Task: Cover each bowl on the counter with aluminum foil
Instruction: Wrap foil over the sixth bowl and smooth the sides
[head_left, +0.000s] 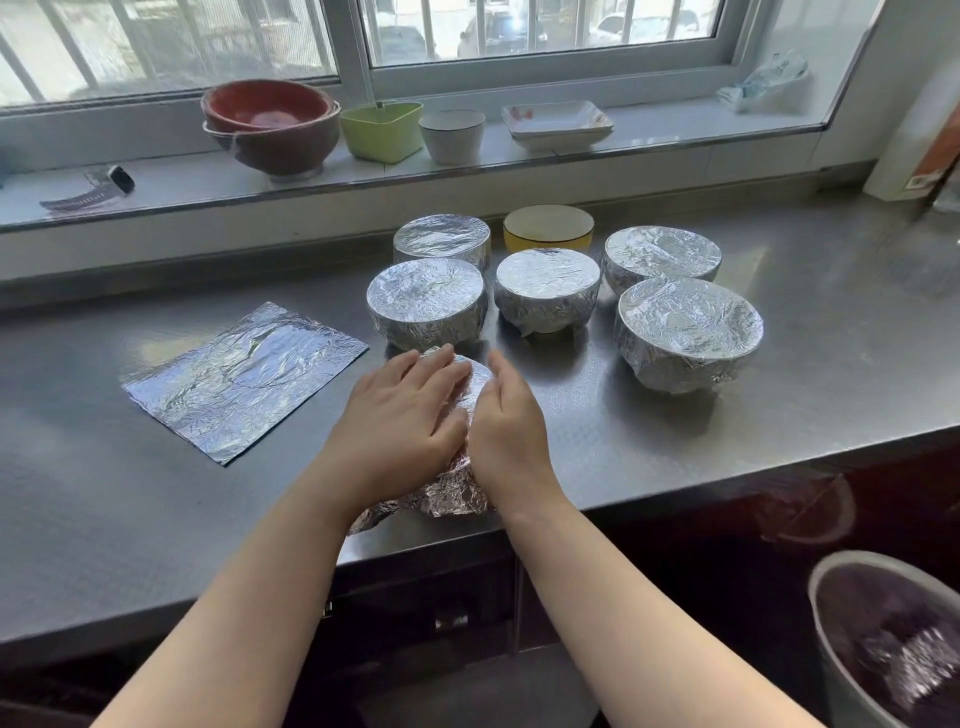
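Bowl in hand (470, 387): near the front edge of the steel tabletop (675, 441), under foil and mostly hidden by both hands; crumpled foil skirt (447, 496) sticks out toward the edge below the wrists.
Left hand (400, 421): lies flat on the foil top, fingers (436, 364) straight and slightly spread, pressing down on the left half of the bowl.
Right hand (506, 426): held against the bowl's right side, fingers together and gently curved along the rim, smoothing foil downward; whether they pinch it cannot be told.
Covered bowls: five wrapped in foil behind the hands, the nearest (426, 304) just beyond the left fingertips, the largest (688, 332) off to the right.
Uncovered bowl: yellow bowl (548, 228) in the back row, between two wrapped ones.
Spare foil sheet (244, 379): flat on the tabletop, left of the hands, apart from them.
Windowsill (156, 176): red bowls (270, 124), green container (382, 130), white cup (452, 136), white dish (557, 122).
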